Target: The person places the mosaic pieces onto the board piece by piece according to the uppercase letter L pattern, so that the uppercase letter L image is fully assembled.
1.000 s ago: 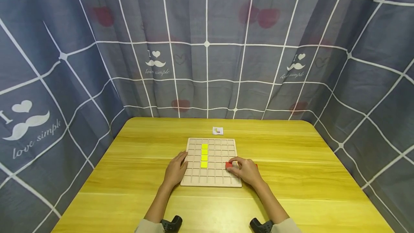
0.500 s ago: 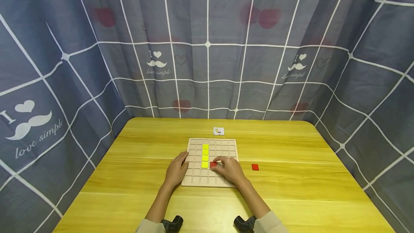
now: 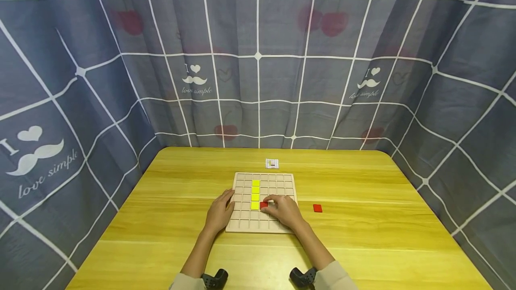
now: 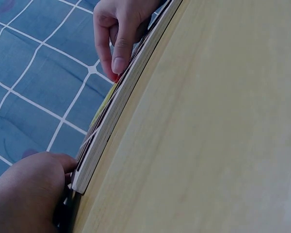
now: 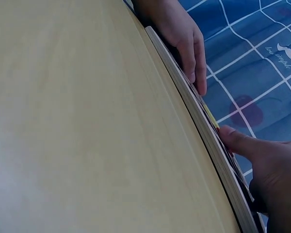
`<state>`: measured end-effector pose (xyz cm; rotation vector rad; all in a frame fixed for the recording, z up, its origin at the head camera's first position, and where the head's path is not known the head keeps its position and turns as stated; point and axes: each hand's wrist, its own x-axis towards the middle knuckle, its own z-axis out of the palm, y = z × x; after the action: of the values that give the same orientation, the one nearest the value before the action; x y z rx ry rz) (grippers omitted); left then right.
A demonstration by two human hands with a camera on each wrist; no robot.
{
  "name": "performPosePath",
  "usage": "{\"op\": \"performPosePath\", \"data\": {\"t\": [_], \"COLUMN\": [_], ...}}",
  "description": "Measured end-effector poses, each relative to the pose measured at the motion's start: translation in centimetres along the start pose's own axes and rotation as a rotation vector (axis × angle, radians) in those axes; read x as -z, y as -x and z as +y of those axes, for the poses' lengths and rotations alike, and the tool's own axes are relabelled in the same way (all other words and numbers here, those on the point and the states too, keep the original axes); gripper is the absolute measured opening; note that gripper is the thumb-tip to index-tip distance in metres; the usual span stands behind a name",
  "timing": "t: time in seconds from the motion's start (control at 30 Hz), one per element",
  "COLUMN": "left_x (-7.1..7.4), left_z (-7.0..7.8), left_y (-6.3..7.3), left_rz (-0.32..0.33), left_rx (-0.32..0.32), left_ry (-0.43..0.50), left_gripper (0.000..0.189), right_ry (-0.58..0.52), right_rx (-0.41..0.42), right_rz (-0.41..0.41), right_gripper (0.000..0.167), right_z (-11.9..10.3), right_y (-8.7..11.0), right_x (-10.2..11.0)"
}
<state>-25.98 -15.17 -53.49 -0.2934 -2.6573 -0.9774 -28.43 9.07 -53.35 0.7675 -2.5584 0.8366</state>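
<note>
A wooden grid board [image 3: 276,184] lies on the table, with a column of several yellow tiles [image 3: 255,197] set in its cells. My left hand [image 3: 219,211] rests along the board's left edge, fingers mostly straight. Over the board, my right hand [image 3: 283,210] pinches a red tile [image 3: 264,205] between thumb and fingertips, right beside the lowest yellow tile. In the right wrist view the thumb [image 5: 235,137] of this hand comes down at the board's surface. The left wrist view shows a sliver of red at the right hand's [image 4: 120,41] fingertips.
Another red tile [image 3: 317,208] lies on the table right of the board. Behind the board is a small card [image 3: 272,163] printed with a grid pattern. A blue checked curtain [image 3: 278,79] hangs around the table's back and sides.
My right hand has carried the red tile left across the board to the yellow column, then shifted only slightly. The other red tile came into full view. My left hand has stayed put.
</note>
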Motion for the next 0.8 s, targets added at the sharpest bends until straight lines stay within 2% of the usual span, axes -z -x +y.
{"op": "performPosePath", "data": {"t": [0.2,0.43,0.67,0.8], "left_x": [0.0,0.1,0.0,0.0], "left_z": [0.0,0.0,-0.1,0.0], "left_y": [0.0,0.1,0.0,0.0], "left_rz": [-0.001,-0.001,0.000,0.003], "left_rx": [-0.003,-0.003,-0.008,-0.006], "left_ry": [-0.006,0.001,-0.001,0.009], "left_gripper": [0.042,0.042,0.042,0.042], "right_ry": [-0.135,-0.248,-0.211,-0.178], "right_rx": [-0.040,-0.005,-0.024,-0.104], "right_rz": [-0.018,0.041,0.107,0.100], "right_gripper": [0.028,0.027,0.027,0.031], "right_z": [0.8,3.4,6.1,7.5], "right_y": [0.6,2.6,4.8,5.8], "right_x": [1.2,3.8,6.9,8.4]}}
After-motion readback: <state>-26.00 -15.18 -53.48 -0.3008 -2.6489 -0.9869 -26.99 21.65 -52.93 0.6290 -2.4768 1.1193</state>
